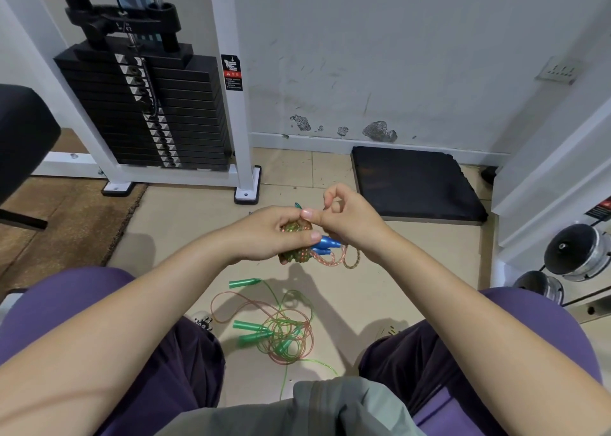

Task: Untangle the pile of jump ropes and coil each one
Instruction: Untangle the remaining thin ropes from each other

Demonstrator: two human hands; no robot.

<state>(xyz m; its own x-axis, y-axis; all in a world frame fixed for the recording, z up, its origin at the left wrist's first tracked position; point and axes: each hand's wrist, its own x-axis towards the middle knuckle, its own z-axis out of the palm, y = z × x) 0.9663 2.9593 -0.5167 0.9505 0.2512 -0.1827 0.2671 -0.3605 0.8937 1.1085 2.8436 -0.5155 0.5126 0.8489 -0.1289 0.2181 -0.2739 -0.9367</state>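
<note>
Above the floor, between the knees, a coiled orange-green rope bundle (295,242) with blue handles (325,244) sits gripped in the left hand (264,233), fingers curled round it. Touching it, the right hand (347,219) pinches a thin strand at the top. Below, on the tiles, lies a tangled pile of ropes (281,328) with green handles. Behind stand a weight stack (148,111) and a black mat (416,184).
</note>
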